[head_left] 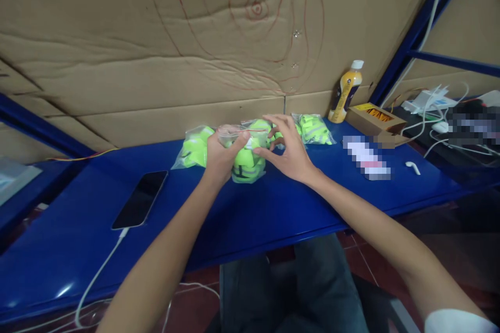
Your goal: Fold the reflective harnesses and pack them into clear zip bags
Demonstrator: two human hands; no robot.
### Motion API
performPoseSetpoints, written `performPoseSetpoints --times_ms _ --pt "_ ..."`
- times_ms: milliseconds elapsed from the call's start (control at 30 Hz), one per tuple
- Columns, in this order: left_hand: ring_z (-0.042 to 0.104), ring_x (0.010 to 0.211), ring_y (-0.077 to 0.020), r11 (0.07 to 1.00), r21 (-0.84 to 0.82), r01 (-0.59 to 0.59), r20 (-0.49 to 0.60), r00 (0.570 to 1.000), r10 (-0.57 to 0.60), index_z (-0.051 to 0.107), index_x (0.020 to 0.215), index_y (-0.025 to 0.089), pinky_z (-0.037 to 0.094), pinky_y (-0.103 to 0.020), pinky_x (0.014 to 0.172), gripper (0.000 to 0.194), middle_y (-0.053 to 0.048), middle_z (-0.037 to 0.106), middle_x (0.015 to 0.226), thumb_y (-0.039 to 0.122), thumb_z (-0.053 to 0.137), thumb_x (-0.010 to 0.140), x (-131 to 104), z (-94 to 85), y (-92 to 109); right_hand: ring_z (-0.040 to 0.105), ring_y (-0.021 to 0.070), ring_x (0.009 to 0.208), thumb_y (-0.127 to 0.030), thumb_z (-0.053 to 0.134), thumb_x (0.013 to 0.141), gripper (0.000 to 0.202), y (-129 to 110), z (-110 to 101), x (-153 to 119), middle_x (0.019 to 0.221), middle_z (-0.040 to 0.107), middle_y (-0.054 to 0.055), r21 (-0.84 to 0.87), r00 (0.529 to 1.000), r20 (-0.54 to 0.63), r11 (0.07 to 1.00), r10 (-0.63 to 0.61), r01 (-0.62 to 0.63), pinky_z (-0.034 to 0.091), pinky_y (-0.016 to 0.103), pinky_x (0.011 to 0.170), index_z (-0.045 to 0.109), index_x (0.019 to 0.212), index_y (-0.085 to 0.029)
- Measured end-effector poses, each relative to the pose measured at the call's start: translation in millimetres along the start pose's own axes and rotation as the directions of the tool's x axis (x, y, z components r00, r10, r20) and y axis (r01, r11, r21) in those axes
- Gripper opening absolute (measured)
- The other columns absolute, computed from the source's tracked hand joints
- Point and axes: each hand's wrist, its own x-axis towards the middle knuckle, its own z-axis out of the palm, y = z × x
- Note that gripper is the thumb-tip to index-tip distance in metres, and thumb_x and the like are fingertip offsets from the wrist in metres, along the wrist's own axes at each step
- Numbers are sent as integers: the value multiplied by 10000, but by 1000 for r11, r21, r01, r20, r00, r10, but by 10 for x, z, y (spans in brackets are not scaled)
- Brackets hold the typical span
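My left hand (223,153) is closed on the left side of a clear zip bag (249,173), its thumb across the upper front. Bright yellow-green fabric with grey bands is packed inside. At the bag's right edge, my right hand (291,150) has its thumb against the front and its curved fingers spread near the top corner, in a loose grip. Behind my left hand lies another bag of the same green fabric (195,148). A further green-filled bag (315,130) rests past my right hand. More green fabric between them is partly hidden by my hands.
A phone (140,200) with a white cable lies left on the blue table (250,223). To the right stand a yellow drink bottle (346,92) and an open cardboard box (377,120). A white earbud (413,167) and a blurred-out item (366,158) lie nearer. Cardboard (117,62) walls the back.
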Motion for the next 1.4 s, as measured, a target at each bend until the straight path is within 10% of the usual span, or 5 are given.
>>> performPoseSetpoints --times_ms 333,633,833,1067,1400 --pt "740 861 -182 959 -267 100 4 995 -103 796 885 180 596 -302 861 337 -48 791 906 432 971 745 -110 235 16 722 205 973 -509 999 658 409 238 -38 15 1028 824 37 599 882 24 700 470 -389 555 359 946 849 941 -255" --pt "734 791 -176 955 -274 116 -14 992 -125 801 882 190 595 -301 787 326 -34 789 862 439 961 747 -157 270 58 658 184 823 -595 941 729 390 225 -93 26 806 749 18 462 924 -133 847 360 -263 512 322 818 825 822 -235" --pt "725 734 -180 958 -250 143 -29 987 -156 821 846 176 587 -302 741 334 -57 802 828 434 977 703 -134 235 11 360 106 568 -746 733 886 646 247 -149 26 568 443 -31 224 953 -206 959 221 -174 316 282 573 601 573 -196" --pt "755 801 -188 992 -123 1 -80 997 -11 818 904 177 596 -304 794 289 -69 814 882 439 914 825 -136 208 -31 610 164 709 -710 876 740 505 210 -142 37 782 751 35 254 963 -131 947 234 -196 476 302 681 801 774 -212" --pt "737 780 -179 975 -193 108 20 994 -106 831 900 169 578 -283 752 344 -73 806 844 472 943 782 -114 165 -60 420 129 629 -727 881 710 549 282 -105 37 645 538 -12 449 878 -131 817 461 -362 371 300 631 685 632 -220"
